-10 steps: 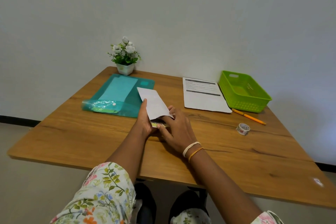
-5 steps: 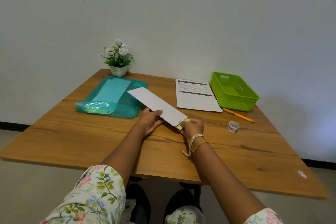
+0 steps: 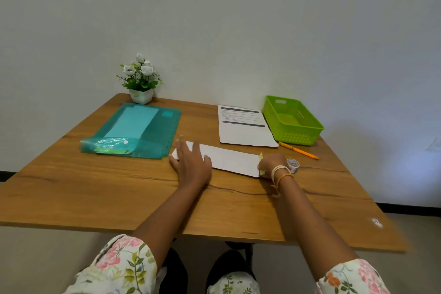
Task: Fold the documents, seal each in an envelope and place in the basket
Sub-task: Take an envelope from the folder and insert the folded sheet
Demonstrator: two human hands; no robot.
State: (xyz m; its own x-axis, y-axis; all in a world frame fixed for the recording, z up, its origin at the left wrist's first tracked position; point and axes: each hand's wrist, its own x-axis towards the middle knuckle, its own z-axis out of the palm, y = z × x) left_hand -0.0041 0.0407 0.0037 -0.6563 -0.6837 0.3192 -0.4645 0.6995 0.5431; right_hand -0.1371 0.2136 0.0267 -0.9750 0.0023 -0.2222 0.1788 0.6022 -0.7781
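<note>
Spanning most of the view, the table [image 3: 100, 188] carries every piece of the job. Against the wall the basket [image 3: 293, 124] looks empty, so nothing seems delivered yet, and one document [image 3: 243, 126] lies flat and unfolded beside it. The envelope [image 3: 229, 159] lies flat at mid-table, long axis left to right — flap end toward the tape [image 3: 293, 165]. The left hand [image 3: 191, 164] presses it with straight fingers; the right hand [image 3: 272, 166] pinches the yellowish flap strip, sealing apparently unfinished.
</note>
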